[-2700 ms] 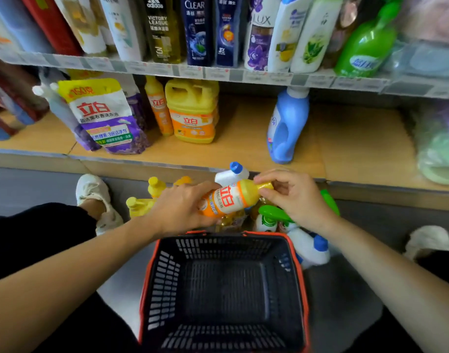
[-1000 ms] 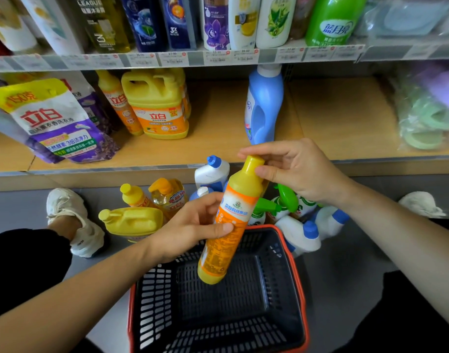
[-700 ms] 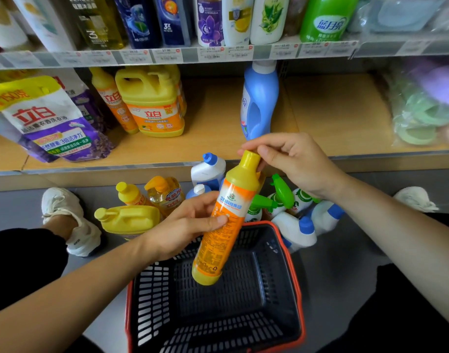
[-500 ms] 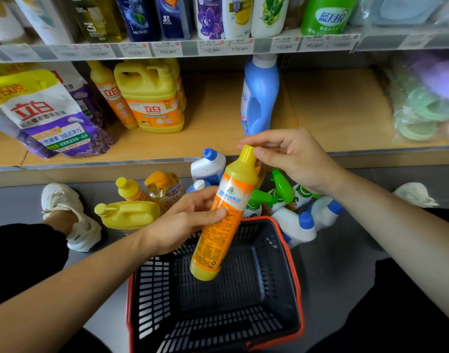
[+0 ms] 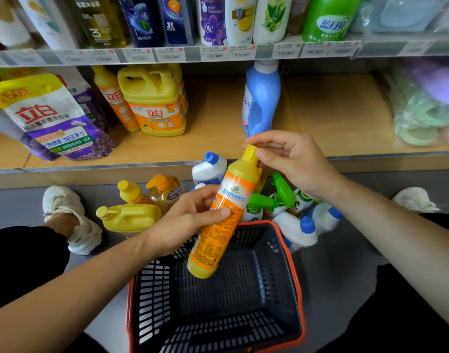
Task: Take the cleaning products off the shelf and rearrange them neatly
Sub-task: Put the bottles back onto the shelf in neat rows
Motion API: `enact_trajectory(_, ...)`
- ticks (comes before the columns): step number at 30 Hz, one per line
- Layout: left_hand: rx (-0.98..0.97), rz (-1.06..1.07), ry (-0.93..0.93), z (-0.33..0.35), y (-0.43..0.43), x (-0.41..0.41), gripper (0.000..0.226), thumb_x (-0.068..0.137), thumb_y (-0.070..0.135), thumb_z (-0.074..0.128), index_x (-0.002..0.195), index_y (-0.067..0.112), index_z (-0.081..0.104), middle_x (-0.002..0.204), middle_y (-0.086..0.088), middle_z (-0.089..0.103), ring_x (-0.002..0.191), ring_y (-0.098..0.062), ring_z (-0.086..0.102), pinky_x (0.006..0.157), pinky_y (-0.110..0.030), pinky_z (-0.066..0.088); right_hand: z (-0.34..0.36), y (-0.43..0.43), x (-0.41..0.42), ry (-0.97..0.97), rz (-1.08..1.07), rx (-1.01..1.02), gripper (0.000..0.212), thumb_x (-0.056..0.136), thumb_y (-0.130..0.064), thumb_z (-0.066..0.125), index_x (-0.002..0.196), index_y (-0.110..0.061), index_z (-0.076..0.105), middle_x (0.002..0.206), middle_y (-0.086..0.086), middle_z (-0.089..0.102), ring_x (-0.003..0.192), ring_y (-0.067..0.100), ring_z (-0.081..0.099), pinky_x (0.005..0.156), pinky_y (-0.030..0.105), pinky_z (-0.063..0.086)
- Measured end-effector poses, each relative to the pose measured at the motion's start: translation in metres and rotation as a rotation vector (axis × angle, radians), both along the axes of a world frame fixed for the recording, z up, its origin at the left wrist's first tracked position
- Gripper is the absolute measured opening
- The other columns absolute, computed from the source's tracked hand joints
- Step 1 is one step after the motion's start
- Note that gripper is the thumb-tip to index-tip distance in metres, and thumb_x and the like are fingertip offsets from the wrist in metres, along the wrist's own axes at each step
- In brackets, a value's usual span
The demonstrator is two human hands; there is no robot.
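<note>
Now: left hand (image 5: 185,225) curls round bottle (image 5: 233,192) mid-body | right hand (image 5: 294,161) pinches its yellow cap | bottle tilted above basket (image 5: 231,314), before shelf (image 5: 218,138) | handling, judged: stiff plastic, slick label, moderate weight; grip the body, not the cap.

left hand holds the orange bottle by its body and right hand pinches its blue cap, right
No: the head view shows the cap is yellow, not blue. The left hand holds the bottle by its body and the right hand pinches that cap.
</note>
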State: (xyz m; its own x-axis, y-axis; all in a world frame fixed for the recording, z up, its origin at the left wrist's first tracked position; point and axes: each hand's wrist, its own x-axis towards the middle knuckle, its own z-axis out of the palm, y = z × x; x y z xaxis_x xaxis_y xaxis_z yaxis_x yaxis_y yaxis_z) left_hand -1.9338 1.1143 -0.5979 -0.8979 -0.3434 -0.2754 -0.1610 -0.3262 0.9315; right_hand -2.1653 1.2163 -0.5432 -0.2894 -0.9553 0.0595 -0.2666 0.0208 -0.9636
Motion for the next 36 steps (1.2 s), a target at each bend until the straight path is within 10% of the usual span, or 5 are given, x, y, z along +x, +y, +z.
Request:
enact_trajectory(8, -0.109, 0.335, 0.05, 0.001, -0.007, -0.007, 0.059, 0.07, 0.014, 0.087, 0.122, 0.011, 0.06, 0.117, -0.011, 0.073, 0.106, -0.027, 0.072, 0.086, -0.038, 0.06, -0.025, 0.005, 0.029, -0.121, 0.044, 0.158, 0.039, 0.084, -0.004, 0.078, 0.119, -0.011, 0.064, 0.105, 0.01, 0.072, 0.084, 0.014, 0.07, 0.081, 0.031, 0.059)
enact_trajectory(17, 0.037, 0.483, 0.159, 0.015, -0.014, -0.008, 0.05, 0.083, 0.013, 0.074, 0.126, 0.005, 0.051, 0.109, -0.006, 0.074, 0.098, -0.02, 0.072, 0.075, -0.034, 0.06, -0.055, 0.007, 0.068, -0.175, 0.154, 0.326, 0.059, 0.075, -0.013, 0.088, 0.12, -0.029, 0.054, 0.115, 0.004, 0.072, 0.106, 0.014, 0.07, 0.094, 0.033, 0.057)
enact_trajectory(26, 0.129, 0.471, 0.102, 0.023, -0.038, -0.008, 0.059, 0.075, 0.006, 0.072, 0.129, 0.008, 0.051, 0.093, -0.006, 0.076, 0.082, -0.018, 0.074, 0.069, -0.03, 0.059, -0.045, 0.002, 0.073, -0.702, 0.128, 0.29, 0.048, 0.083, -0.018, 0.076, 0.129, -0.019, 0.061, 0.126, 0.01, 0.069, 0.111, 0.025, 0.068, 0.089, 0.037, 0.059)
enact_trajectory(36, 0.082, 0.514, 0.034, 0.024, -0.04, -0.009, 0.018, 0.095, 0.008, 0.064, 0.113, 0.008, 0.064, 0.098, -0.002, 0.077, 0.092, -0.015, 0.075, 0.076, -0.025, 0.059, -0.056, 0.002, 0.068, -0.25, -0.155, 0.129, 0.062, 0.055, -0.025, 0.092, 0.104, -0.037, 0.057, 0.114, 0.004, 0.063, 0.101, 0.017, 0.066, 0.078, 0.029, 0.056)
